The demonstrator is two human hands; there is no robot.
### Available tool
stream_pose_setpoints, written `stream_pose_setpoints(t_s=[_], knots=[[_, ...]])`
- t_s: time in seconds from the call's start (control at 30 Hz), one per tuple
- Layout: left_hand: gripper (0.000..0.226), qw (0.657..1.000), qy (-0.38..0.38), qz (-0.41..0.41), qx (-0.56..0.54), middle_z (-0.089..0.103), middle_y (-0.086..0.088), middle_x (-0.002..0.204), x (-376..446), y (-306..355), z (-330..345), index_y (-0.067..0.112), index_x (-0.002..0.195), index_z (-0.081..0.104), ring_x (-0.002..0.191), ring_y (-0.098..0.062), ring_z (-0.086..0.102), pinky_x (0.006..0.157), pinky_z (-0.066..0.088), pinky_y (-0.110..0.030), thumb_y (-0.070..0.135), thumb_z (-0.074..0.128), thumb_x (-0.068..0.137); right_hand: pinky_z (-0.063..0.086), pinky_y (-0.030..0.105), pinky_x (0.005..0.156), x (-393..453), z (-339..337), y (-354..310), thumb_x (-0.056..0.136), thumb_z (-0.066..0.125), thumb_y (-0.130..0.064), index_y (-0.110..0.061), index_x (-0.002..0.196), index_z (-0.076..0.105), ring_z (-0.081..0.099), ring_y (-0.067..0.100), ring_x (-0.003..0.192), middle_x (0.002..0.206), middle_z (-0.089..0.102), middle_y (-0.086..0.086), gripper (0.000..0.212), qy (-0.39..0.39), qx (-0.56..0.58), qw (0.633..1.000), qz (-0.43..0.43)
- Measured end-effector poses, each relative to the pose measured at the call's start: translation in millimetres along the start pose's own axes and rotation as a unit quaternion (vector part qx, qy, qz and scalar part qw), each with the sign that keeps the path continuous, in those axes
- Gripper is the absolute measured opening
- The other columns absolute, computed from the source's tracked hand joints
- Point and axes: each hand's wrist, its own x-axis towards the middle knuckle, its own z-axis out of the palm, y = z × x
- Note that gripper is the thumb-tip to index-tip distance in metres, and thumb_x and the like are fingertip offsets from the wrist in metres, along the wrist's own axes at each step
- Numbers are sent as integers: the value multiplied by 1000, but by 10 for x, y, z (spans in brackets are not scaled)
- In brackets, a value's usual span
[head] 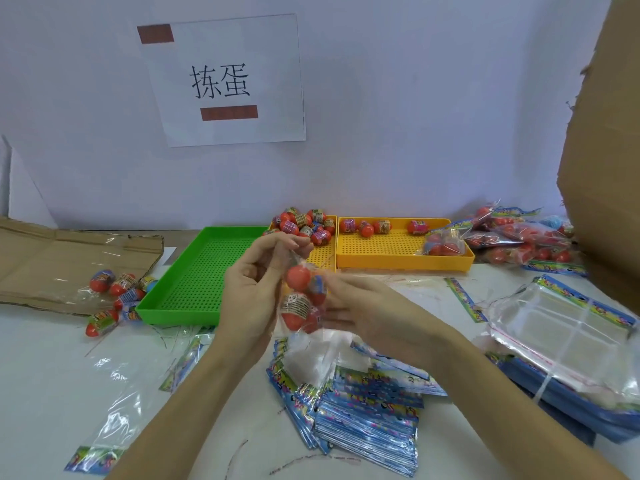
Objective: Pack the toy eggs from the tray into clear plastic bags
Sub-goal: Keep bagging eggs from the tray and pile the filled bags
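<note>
Toy eggs (298,299) are sitting inside a clear bag (304,271) at frame centre, the left hand (249,292) pinching its top, the right hand (367,317) cupping its side.

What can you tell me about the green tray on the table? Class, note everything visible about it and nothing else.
The green tray is a shallow rectangular tray of bright green plastic, with low upright walls and a floor dotted with rows of small holes. It lies flat on the white table, left of the two yellow trays, and no eggs show in the part visible. The left hand hides its near right corner. A few loose toy eggs lie just by its left wall, close to the near left corner.
</note>
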Motion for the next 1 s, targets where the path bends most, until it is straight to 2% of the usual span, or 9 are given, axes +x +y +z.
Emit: stream_pose_setpoints(t_s=[0.13,0.23,0.27,0.33,0.43,0.6,0.73,0.83,1.0], knots=[[22,999,17,-20,47,72,-3,134,-7,-2,30,26,119,74,131,-24,65,104,55,-47,23,58,103,61,40,90,25,104,50,91,79,-21,-11,122,72,72,30,102,116,74,21,34,34,106,993,-35],[54,989,19,-145,-5,68,-10,137,16,57,33,23,144,55,124,-28,69,87,63,-46,53,58,100,63,34,77,17,77,1,88,80,-8,-4,122,66,76,29,94,106,77,17,37,146,110,979,-93],[64,982,9,-186,-14,69,-17,134,9,63,27,20,142,57,118,-34,71,84,64,-47,61,64,93,62,32,74,13,54,-27,86,80,-8,-5,120,65,77,27,92,105,77,16,37,186,100,972,-105],[54,978,-19,-200,52,71,-26,122,-13,37,22,17,130,68,104,-40,75,84,65,-46,47,80,87,63,36,79,4,-8,-77,84,83,-14,-9,118,65,77,26,96,108,76,15,39,247,54,961,-112],[41,977,-27,-160,141,79,-15,108,-42,-15,-21,17,117,76,93,-29,79,80,64,-32,25,86,78,62,42,89,-18,-129,-122,88,78,-33,-3,120,64,74,31,105,110,76,16,45,254,34,962,-90],[35,970,-62,-175,156,81,-10,101,6,8,-134,20,112,80,93,-26,79,80,61,-24,20,87,78,61,25,74,-102,-387,-153,92,75,-25,0,93,73,73,26,90,97,76,19,25,263,-87,957,-84],[33,976,-38,-195,93,80,-21,97,16,-10,-134,20,104,83,87,-31,79,76,60,-25,27,88,71,56,22,65,-114,-442,-184,94,75,-26,-5,93,76,71,17,75,90,75,15,21,286,-124,945,-102],[47,978,-31,-198,65,80,-19,102,4,-77,-98,16,117,77,91,-32,79,81,64,-32,30,87,74,52,25,49,-107,-441,-169,100,68,-24,-13,96,71,73,23,61,79,75,5,13,318,-178,922,-128],[39,972,-47,-133,189,81,-3,103,-40,-113,-37,21,115,75,90,-25,79,80,63,-27,33,85,79,60,25,58,-276,-786,-337,102,64,-13,-1,109,67,75,19,62,83,73,12,14,463,22,864,-199]])
